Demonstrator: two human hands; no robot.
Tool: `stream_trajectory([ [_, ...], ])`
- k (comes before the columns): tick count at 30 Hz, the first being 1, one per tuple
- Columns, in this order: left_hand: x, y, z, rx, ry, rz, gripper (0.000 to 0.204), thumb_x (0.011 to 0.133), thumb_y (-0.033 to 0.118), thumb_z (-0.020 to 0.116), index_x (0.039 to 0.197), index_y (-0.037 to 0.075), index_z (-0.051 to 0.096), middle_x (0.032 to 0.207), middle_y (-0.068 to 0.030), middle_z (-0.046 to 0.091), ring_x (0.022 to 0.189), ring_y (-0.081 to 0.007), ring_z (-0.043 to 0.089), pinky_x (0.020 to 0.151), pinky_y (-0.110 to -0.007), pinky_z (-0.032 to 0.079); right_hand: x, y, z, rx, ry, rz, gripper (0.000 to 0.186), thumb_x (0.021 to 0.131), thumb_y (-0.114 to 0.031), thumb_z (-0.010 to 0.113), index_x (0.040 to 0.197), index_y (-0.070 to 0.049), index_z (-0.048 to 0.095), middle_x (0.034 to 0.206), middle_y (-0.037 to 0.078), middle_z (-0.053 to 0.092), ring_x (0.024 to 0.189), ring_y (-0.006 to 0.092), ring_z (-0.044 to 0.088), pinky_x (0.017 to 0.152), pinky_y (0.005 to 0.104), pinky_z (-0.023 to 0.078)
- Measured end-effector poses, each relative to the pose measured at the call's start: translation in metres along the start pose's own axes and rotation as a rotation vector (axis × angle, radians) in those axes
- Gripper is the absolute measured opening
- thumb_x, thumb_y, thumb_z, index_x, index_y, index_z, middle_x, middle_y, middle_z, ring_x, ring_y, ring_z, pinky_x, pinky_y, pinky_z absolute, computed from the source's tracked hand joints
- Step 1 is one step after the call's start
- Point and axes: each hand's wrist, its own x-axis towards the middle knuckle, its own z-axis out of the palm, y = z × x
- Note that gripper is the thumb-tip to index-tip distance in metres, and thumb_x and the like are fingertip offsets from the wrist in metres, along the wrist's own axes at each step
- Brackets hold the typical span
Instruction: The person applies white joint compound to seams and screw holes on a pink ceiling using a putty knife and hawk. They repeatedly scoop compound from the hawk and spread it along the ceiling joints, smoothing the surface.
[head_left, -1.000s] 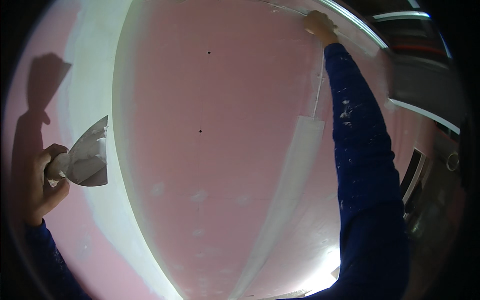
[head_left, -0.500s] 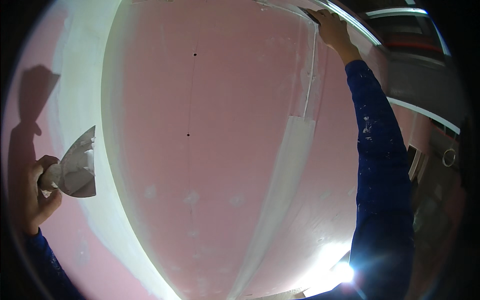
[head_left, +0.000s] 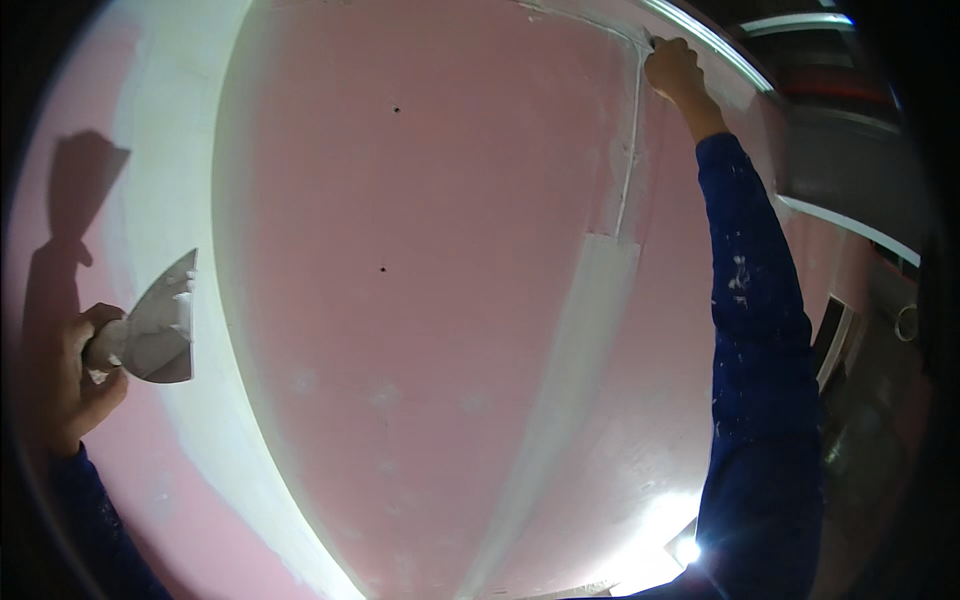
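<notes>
Wide scraper (head_left: 162, 338) hanging before the pale strip (head_left: 185, 210), left hand (head_left: 82, 400) wrapped round its handle; up high, arm outstretched, the right hand (head_left: 677, 72) now balls tighter round a small dark blade (head_left: 651, 43), mostly hidden after showing plainly a moment ago.

From the centre of the view, a pink board (head_left: 460, 310) stretches toward 12 and 6 o'clock, leaving a wide lane between the arms where a hand could pass. At 9 o'clock, the left hand (head_left: 95, 375) and its putty knife (head_left: 160, 325), blade edge facing inward, obstruct the way. The right hand (head_left: 678, 72), around a mostly hidden tool (head_left: 651, 42), fills 1 o'clock near a bright strip (head_left: 712, 42); the right sleeve (head_left: 760, 330) bars 2 to 5 o'clock.
</notes>
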Motion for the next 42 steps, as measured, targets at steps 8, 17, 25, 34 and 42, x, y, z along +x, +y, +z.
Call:
stream_trajectory([
  [8, 0.018, 0.028, 0.004, -0.234, 0.026, -0.188, 0.037, 0.071, 0.01, 0.073, 0.107, 0.003, 0.067, 0.087, -0.0101, 0.067, 0.079, -0.0192, 0.064, 0.074, -0.033, 0.051, 0.016, -0.15, 0.007, -0.02, 0.044, -0.133, 0.051, 0.09, -0.019, 0.061, 0.139, -0.008, 0.059, 0.153, 0.028, 0.04, 0.139, 0.048, 0.043, 0.107, 0.0639, 0.042],
  [17, 0.018, 0.026, 0.007, 0.096, 0.103, -0.014, 0.035, 0.08, 0.031, 0.08, 0.102, 0.005, 0.074, 0.075, -0.0129, 0.072, 0.064, -0.028, 0.069, 0.062, -0.04, 0.053, -0.193, -0.197, -0.124, 0.822, 0.252, -1.19, 0.041, 0.1, 0.0, 0.049, 0.139, -0.012, 0.058, 0.131, 0.012, 0.062, 0.123, 0.0286, 0.06, 0.109, 0.0435, 0.048],
  [25, 0.019, 0.027, 0.005, 0.103, 0.058, -0.062, 0.041, 0.082, 0.033, 0.081, 0.108, 0.003, 0.074, 0.079, -0.0138, 0.075, 0.064, -0.026, 0.071, 0.064, -0.036, 0.057, -0.292, -0.221, -0.172, 0.968, 0.056, -1.446, 0.053, 0.086, 0.004, 0.066, 0.136, -0.014, 0.06, 0.122, 0.004, 0.066, 0.109, 0.0239, 0.063, 0.092, 0.0414, 0.054],
  [34, 0.019, 0.023, 0.009, 0.118, 0.048, -0.048, 0.039, 0.083, 0.035, 0.08, 0.105, 0.003, 0.073, 0.076, -0.0129, 0.074, 0.063, -0.0268, 0.071, 0.064, -0.037, 0.057, -0.297, -0.242, -0.158, 1.112, -0.186, -1.445, 0.052, 0.082, 0.011, 0.067, 0.129, -0.011, 0.066, 0.111, 0.007, 0.066, 0.102, 0.0252, 0.061, 0.088, 0.0403, 0.054],
  [42, 0.017, 0.023, 0.009, 0.106, 0.019, -0.076, 0.037, 0.083, 0.034, 0.078, 0.105, 0.005, 0.073, 0.077, -0.0122, 0.074, 0.065, -0.0274, 0.071, 0.064, -0.038, 0.056, -0.299, -0.256, -0.163, 1.143, -0.245, -1.546, 0.047, 0.085, 0.008, 0.067, 0.127, -0.012, 0.068, 0.109, 0.007, 0.067, 0.105, 0.0253, 0.061, 0.091, 0.0402, 0.053],
])
